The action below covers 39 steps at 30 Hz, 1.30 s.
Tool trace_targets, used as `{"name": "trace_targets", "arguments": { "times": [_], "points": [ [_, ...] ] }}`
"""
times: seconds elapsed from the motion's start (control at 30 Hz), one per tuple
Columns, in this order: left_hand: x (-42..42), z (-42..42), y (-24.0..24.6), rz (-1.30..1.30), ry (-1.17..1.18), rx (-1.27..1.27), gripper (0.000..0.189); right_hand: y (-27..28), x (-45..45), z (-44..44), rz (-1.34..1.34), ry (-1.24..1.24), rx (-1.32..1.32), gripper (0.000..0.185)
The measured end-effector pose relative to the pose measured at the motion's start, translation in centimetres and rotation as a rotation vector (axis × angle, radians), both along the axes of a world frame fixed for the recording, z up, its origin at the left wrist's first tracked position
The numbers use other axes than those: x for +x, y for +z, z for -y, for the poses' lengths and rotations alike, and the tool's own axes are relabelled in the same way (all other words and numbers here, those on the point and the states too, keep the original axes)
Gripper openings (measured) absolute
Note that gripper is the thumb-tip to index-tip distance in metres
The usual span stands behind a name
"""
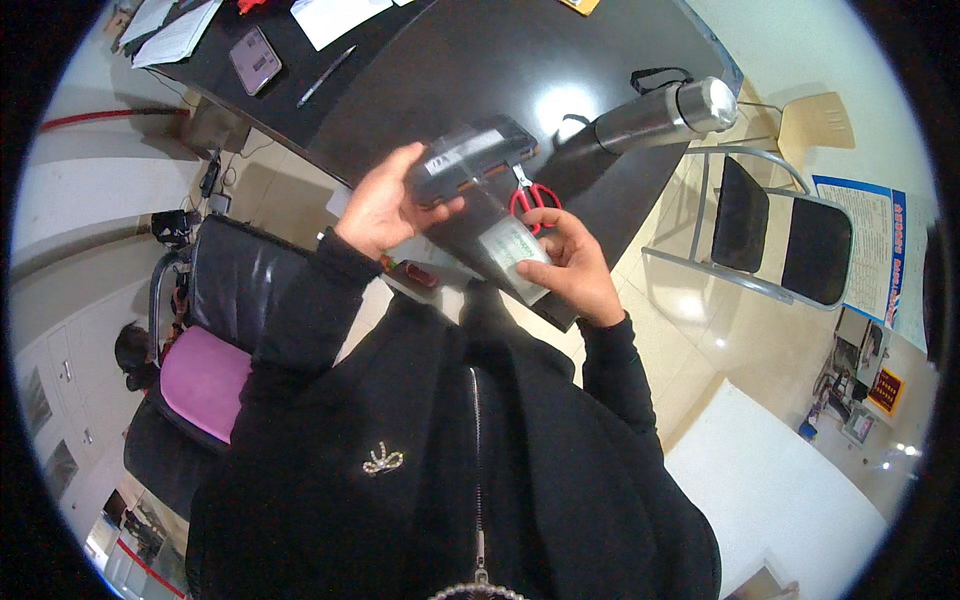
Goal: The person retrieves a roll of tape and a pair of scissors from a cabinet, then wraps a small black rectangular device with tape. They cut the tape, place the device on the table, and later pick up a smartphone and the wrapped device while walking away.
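Note:
My left hand grips a dark plastic case with a pale label strip, holding it above the desk. In my right hand is a translucent whitish item with green writing, pinched between thumb and fingers; it looks like a roll of clear tape. A thin clear strip seems to stretch from it up to the case. Scissors with red handles lie on the dark desk, just beyond my right fingers, with part of the blades hidden by the case.
A steel vacuum flask with a strap is at the desk's right. A phone, a pen and papers lie at the far left. Beside me are a black chair with a pink cushion and, right, a metal-framed chair.

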<state>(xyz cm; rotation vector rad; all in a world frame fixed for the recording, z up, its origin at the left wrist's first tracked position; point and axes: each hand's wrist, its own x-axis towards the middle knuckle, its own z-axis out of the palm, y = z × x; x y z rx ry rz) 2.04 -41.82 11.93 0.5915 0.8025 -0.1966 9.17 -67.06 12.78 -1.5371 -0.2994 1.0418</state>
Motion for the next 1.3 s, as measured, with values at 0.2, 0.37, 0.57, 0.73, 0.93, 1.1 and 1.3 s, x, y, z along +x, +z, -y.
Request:
{"name": "trace_targets", "arguments": {
  "times": [0.2,0.37,0.57,0.73,0.93,1.1,1.3],
  "points": [
    [-1.7,1.4,2.3,0.148,-0.203,-0.085,0.036,-1.5,-1.3,-1.6,0.558,-0.017,-0.445,0.059],
    [-2.8,2.1,3.0,0.3,-0.444,-0.077,0.033,-2.1,-1.9,-1.6,0.923,-0.113,-0.051,0.055],
    [-4.0,1.5,2.5,0.347,-0.647,-0.177,0.034,-4.2,-3.0,-2.8,0.919,-0.395,0.197,0.047],
    [-4.2,0.9,2.7,0.437,-0.764,-0.033,0.051,-4.9,-2.6,-3.0,1.047,-0.371,0.298,0.045],
    [-3.8,0.8,3.3,0.503,-0.767,0.074,0.079,-4.8,-2.9,-3.0,0.995,-0.294,0.25,0.045],
    [-4.0,0.9,3.0,0.513,-0.707,0.019,0.074,-4.6,-4.9,-3.7,0.764,-0.412,0.389,0.066],
    [-4.3,0.3,2.7,0.351,-0.491,-0.283,0.059,-3.7,-5.5,-1.9,0.699,-0.177,0.159,0.058]
  ]
}}
